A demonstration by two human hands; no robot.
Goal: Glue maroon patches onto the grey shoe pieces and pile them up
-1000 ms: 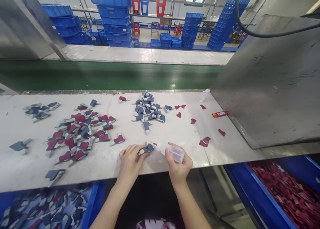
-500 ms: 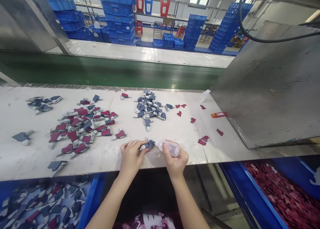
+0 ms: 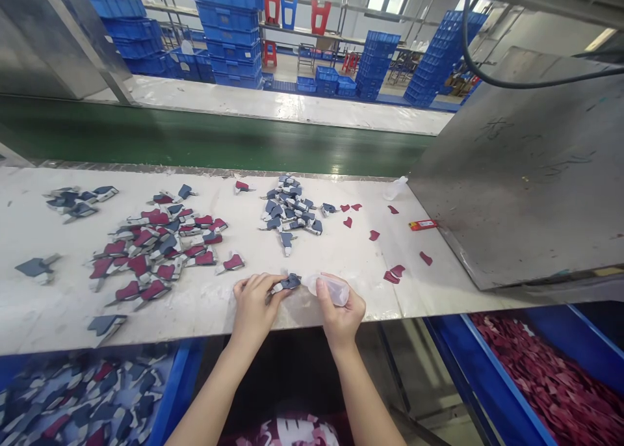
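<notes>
Near the front edge of the white table (image 3: 312, 313), my left hand (image 3: 257, 301) pinches a small dark blue-grey and white plastic part (image 3: 291, 281). My right hand (image 3: 342, 311) is wrapped round a translucent squeeze bottle (image 3: 336, 291), its narrow tip pointing left at the part. Whether tip and part touch, I cannot tell. Beyond my hands lies a pile of similar blue-grey parts (image 3: 291, 207). To the left spreads a larger heap of parts with dark red and blue-grey faces (image 3: 158, 238). Several loose dark red pieces (image 3: 374, 235) lie on the right.
A blue bin (image 3: 178, 387) of parts stands low left, and another blue bin (image 3: 511, 374) of dark red pieces low right. A metal panel (image 3: 526, 173) borders the table's right side, near a red-yellow object (image 3: 422, 225). A green belt (image 3: 219, 137) runs behind.
The view has shifted slightly. Both hands keep nearly the same pose, still holding the part and the squeeze bottle close together.
</notes>
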